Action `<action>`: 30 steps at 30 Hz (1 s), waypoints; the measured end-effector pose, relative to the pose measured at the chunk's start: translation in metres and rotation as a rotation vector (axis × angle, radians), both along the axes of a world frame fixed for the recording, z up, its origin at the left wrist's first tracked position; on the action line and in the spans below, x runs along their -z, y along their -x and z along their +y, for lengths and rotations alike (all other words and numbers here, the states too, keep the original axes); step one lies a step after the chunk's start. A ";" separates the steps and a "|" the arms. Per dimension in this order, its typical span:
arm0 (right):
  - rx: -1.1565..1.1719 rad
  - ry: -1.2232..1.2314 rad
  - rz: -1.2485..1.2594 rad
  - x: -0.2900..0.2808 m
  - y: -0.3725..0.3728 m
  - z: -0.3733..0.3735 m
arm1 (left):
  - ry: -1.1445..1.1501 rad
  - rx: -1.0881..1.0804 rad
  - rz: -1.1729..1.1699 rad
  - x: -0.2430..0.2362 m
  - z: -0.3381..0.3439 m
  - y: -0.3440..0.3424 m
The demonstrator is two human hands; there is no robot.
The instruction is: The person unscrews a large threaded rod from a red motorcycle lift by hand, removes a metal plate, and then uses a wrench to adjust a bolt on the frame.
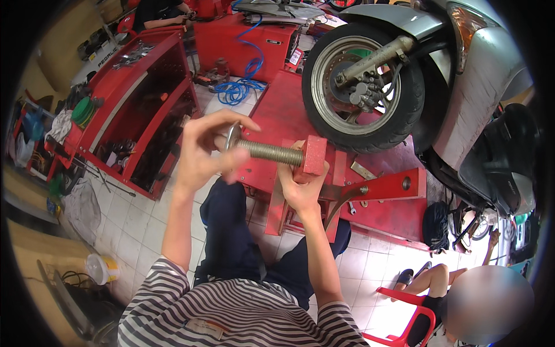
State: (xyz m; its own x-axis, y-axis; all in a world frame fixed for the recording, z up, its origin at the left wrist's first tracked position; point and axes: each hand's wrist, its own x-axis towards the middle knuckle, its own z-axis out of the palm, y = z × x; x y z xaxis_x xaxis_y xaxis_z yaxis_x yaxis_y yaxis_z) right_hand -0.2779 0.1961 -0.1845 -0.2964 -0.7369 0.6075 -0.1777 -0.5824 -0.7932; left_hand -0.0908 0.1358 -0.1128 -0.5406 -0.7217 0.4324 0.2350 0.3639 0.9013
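Note:
A thick threaded bolt (270, 152) lies level in front of me, its far right end inside a red metal block (314, 155). My left hand (209, 151) curls round the flat metal head (234, 136) at the bolt's left end, thumb beneath and slightly blurred. From below, my right hand (302, 188) grips the red block, and part of its fingers is hidden behind it. Beneath and beyond my hands is a red lift platform (276, 104), with a red steel arm (393, 186) with a round hole to the right.
A scooter's front wheel (364, 87) rests on the platform. Wrenches (353, 208) and small parts lie near the red arm. A red tool cart (124, 98) stands left, a blue hose (240, 91) ahead. A seated person (439, 289) is at lower right; another is at the far left.

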 end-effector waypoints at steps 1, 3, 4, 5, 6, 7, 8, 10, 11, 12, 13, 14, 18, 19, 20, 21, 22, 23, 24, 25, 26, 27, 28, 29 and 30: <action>-0.004 0.000 -0.012 0.000 0.000 0.001 | -0.115 0.042 -0.014 0.001 -0.002 -0.006; -0.006 0.017 0.047 0.000 0.001 -0.001 | -0.026 0.013 0.081 0.002 -0.003 -0.002; -0.005 0.025 0.070 0.001 0.001 -0.003 | 0.018 -0.001 0.125 0.001 -0.003 0.000; -0.001 0.014 0.059 0.001 0.001 -0.003 | 0.058 -0.054 0.276 -0.005 0.010 0.015; 0.002 0.004 0.048 0.000 0.001 -0.004 | 0.114 -0.065 0.291 -0.002 0.010 0.015; 0.003 -0.008 0.038 -0.001 0.000 -0.005 | 0.169 -0.078 0.307 0.000 0.009 0.016; 0.010 -0.020 0.032 -0.001 0.000 -0.004 | 0.224 -0.087 0.323 0.002 0.009 0.017; 0.025 -0.043 0.025 -0.001 0.001 -0.001 | 0.202 -0.106 0.082 0.004 0.004 0.003; 0.028 -0.024 0.040 -0.001 0.002 -0.001 | -0.095 -0.038 0.065 -0.003 0.010 0.000; 0.033 -0.005 0.055 -0.001 0.003 0.000 | -0.099 0.007 0.077 -0.002 0.007 0.000; 0.036 0.015 0.065 -0.001 0.002 0.000 | -0.103 0.051 0.085 0.000 0.002 -0.003; 0.028 0.016 0.062 -0.002 0.001 0.000 | -0.046 0.047 0.087 0.002 -0.002 -0.002; 0.006 0.011 0.043 -0.001 -0.003 -0.004 | 0.290 -0.039 0.462 -0.002 0.009 0.016; 0.000 0.006 0.041 -0.001 -0.003 -0.003 | 0.338 0.027 0.389 0.004 0.004 0.005; -0.008 -0.003 0.041 0.000 -0.001 -0.003 | 0.584 -0.027 0.149 0.005 -0.008 -0.006; -0.017 -0.011 0.040 0.001 0.001 -0.003 | 0.458 -0.067 0.069 0.009 -0.006 -0.010; -0.028 -0.016 0.033 0.003 0.002 -0.003 | 0.336 -0.105 -0.019 0.005 -0.002 -0.011; -0.025 -0.011 0.028 0.005 0.005 -0.003 | 0.140 -0.078 -0.043 0.001 0.003 -0.011; -0.022 -0.006 0.024 0.007 0.008 -0.002 | -0.056 -0.051 -0.066 -0.004 0.007 -0.011; -0.027 0.004 0.015 0.006 0.007 -0.003 | -0.072 -0.034 -0.044 -0.006 0.008 -0.010; -0.028 0.011 0.009 0.006 0.005 -0.004 | -0.090 -0.019 -0.020 -0.008 0.009 -0.009; -0.028 0.017 0.003 0.004 0.001 -0.004 | 0.066 -0.006 0.054 -0.007 0.007 -0.004; -0.021 0.021 -0.001 0.004 0.000 -0.004 | 0.219 0.015 0.131 -0.004 0.005 0.002; -0.012 0.046 0.015 0.006 0.000 -0.005 | 0.289 -0.028 0.143 0.000 0.004 0.003; -0.003 0.071 0.031 0.009 0.000 -0.008 | 0.358 -0.071 0.156 0.004 0.003 0.005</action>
